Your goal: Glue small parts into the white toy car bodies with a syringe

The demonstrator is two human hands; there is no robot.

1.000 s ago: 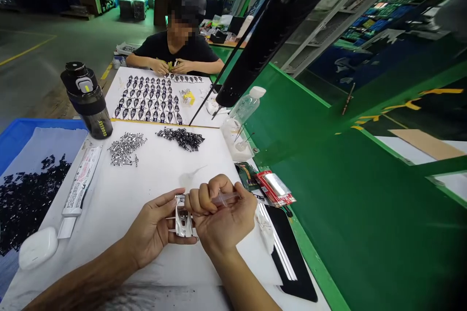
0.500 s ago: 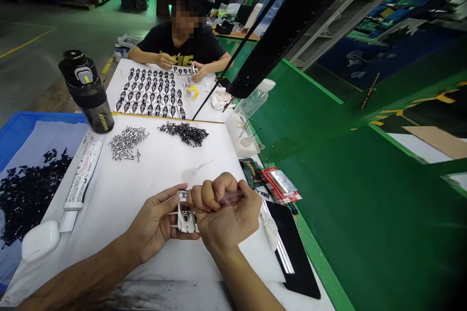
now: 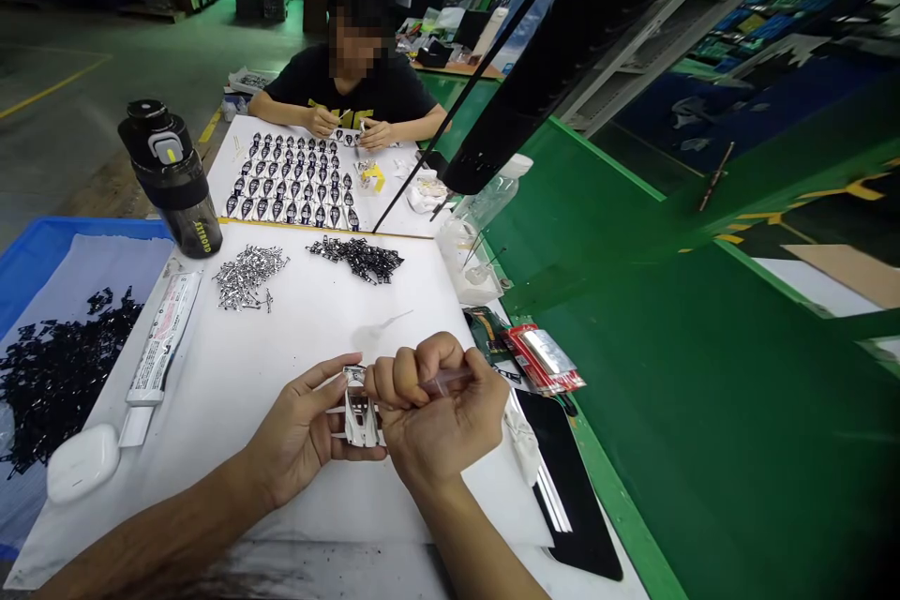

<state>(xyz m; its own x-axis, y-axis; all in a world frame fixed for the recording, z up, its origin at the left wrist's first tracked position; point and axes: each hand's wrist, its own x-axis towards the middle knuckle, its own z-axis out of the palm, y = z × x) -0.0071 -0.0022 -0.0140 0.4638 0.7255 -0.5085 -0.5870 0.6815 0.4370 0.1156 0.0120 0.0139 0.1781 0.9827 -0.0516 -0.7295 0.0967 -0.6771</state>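
Note:
My left hand [image 3: 299,436] grips a small white car-shaped shell [image 3: 361,419] by its sides, thumb above and fingers beneath. Cut-outs show in the middle of the shell. My right hand [image 3: 442,412] is closed around a translucent plastic tube [image 3: 448,382], whose kind I cannot make out. The fingers of that hand meet the shell's right side and hide part of it. Whatever end of the tube points at the shell is covered by the fingers. Both hands are just above the white work surface [image 3: 309,506].
Beyond my hands lie a pile of silvery pins [image 3: 247,277] and a pile of black parts [image 3: 358,259]. At left are a white tube [image 3: 165,337], a bottle [image 3: 172,178], a white case [image 3: 82,463] and a blue bin [image 3: 42,230]. A co-worker [image 3: 352,84] sits opposite, behind rows of shells.
My hands keep nearly the same grip and position on the shell and tube. Across the table, one of the co-worker's hands has shifted slightly. The view has moved a little.

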